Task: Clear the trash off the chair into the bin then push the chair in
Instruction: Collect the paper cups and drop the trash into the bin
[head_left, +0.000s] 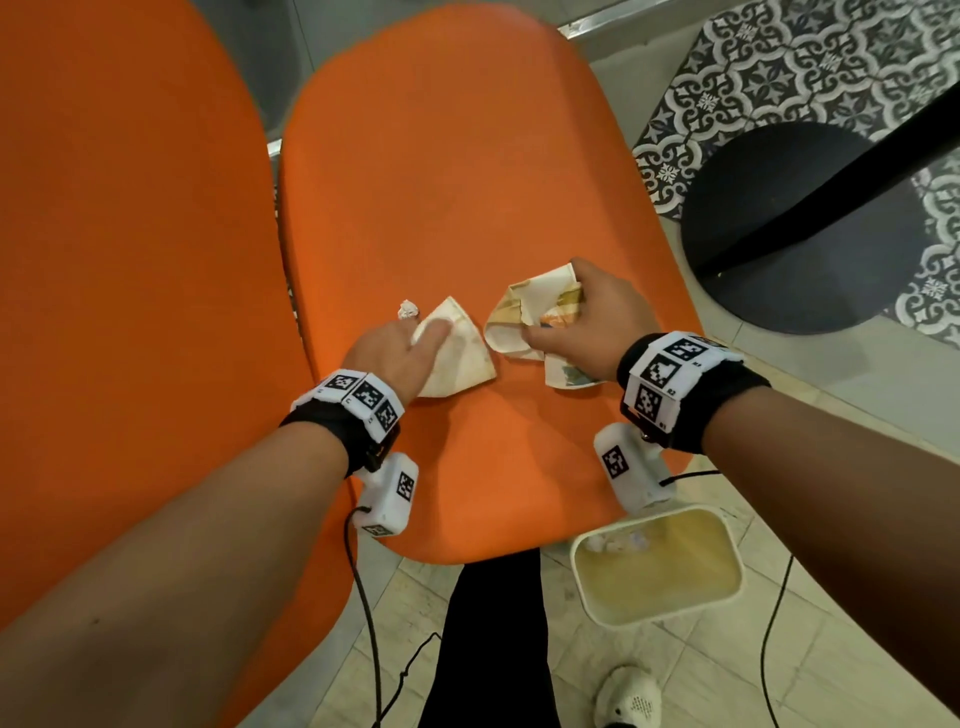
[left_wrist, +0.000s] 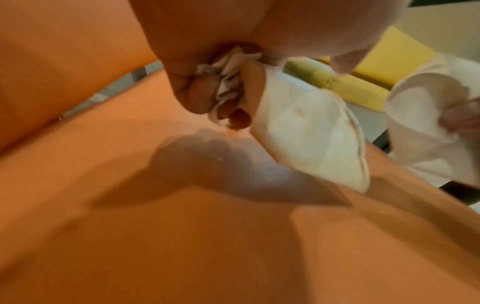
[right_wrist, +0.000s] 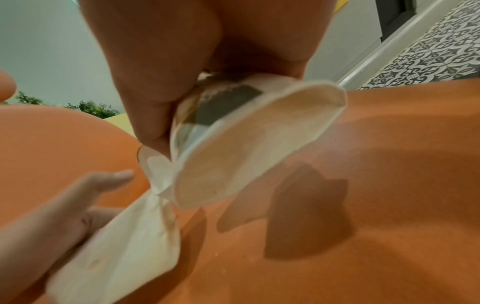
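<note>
Trash lies on the orange chair (head_left: 467, 171) seat, all of it under or in the hands. Left hand (head_left: 395, 351) has its fingers curled round a crumpled tissue (left_wrist: 228, 82), whose tip pokes out past the knuckles, and its thumb pinches a folded stained wrapper (head_left: 457, 353) beside it. Right hand (head_left: 582, 322) grips a crumpled printed wrapper (head_left: 524, 312), lifted slightly off the seat. The two wrappers sit just beside each other. Cream bin (head_left: 660, 613) stands on the floor by the seat's near right corner, with scraps inside.
</note>
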